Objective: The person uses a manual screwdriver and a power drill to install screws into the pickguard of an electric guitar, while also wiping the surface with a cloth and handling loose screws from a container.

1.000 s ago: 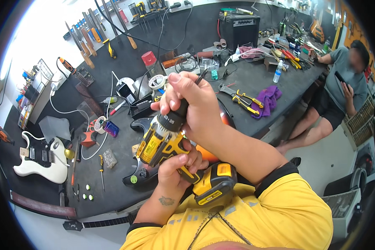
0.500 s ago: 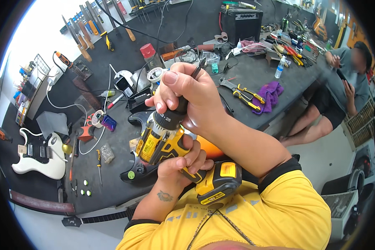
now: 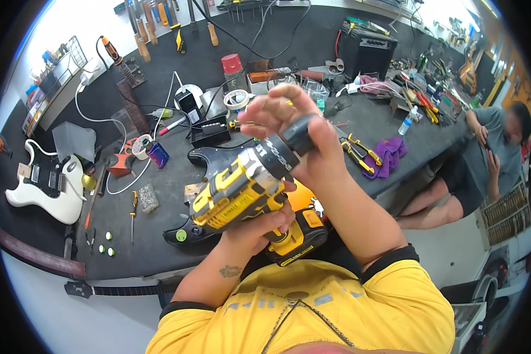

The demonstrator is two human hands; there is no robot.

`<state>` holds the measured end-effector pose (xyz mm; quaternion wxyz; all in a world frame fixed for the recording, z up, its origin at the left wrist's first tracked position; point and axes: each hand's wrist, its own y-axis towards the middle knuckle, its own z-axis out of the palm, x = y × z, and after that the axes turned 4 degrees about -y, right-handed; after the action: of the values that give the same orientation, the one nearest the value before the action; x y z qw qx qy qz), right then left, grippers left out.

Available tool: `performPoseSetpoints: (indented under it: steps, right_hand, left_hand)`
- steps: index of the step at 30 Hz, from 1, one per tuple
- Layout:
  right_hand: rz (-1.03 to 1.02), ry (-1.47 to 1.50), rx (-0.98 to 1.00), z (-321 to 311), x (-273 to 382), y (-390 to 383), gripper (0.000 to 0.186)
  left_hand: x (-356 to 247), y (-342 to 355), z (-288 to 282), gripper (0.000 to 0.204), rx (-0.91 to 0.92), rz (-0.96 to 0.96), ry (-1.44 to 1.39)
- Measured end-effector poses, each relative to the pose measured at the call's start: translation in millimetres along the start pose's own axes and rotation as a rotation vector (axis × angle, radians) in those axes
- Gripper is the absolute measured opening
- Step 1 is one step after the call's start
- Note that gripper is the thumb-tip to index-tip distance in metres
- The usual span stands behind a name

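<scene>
A yellow and black cordless drill (image 3: pixel 242 186) is raised close in front of me, its nose pointing up and to the right. My left hand (image 3: pixel 256 227) is wrapped around the drill's grip, just above the battery pack (image 3: pixel 298 236). My right hand (image 3: pixel 298 138) is closed over the black chuck (image 3: pixel 289 141) at the drill's front, with the fingers partly spread above it. A black guitar body (image 3: pixel 203 162) lies on the dark bench behind the drill, mostly hidden by it.
A white electric guitar (image 3: pixel 47 186) lies at the bench's left. Cables, tape rolls, a red can (image 3: pixel 232 64), pliers (image 3: pixel 357 153), a purple cloth (image 3: pixel 386 156) and an amplifier (image 3: pixel 369 50) crowd the bench. A seated person (image 3: pixel 484 153) is at the right.
The drill has tilted so its nose points more up and right, and it sits closer to the camera. My right hand's fingers have loosened and spread over the chuck.
</scene>
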<state>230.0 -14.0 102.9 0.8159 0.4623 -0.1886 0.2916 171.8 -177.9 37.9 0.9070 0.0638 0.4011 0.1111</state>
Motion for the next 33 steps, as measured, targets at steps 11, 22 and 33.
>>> performPoseSetpoints:
  steps: [11, 22, 33]
  right_hand:
    - [-0.002, -0.377, 0.541, 9, -1, -8, 0.041]
    - [0.033, 0.009, 0.417, -7, 22, -12, 0.035]
    - [0.017, 0.201, 0.011, 18, 26, -28, 0.030]
  left_hand:
    - [28, -7, -9, 0.042, 0.329, -0.095, -0.309]
    - [24, -2, -1, 0.041, 0.242, -0.144, -0.304]
    - [12, -17, 32, 0.037, -0.054, -0.196, -0.153]
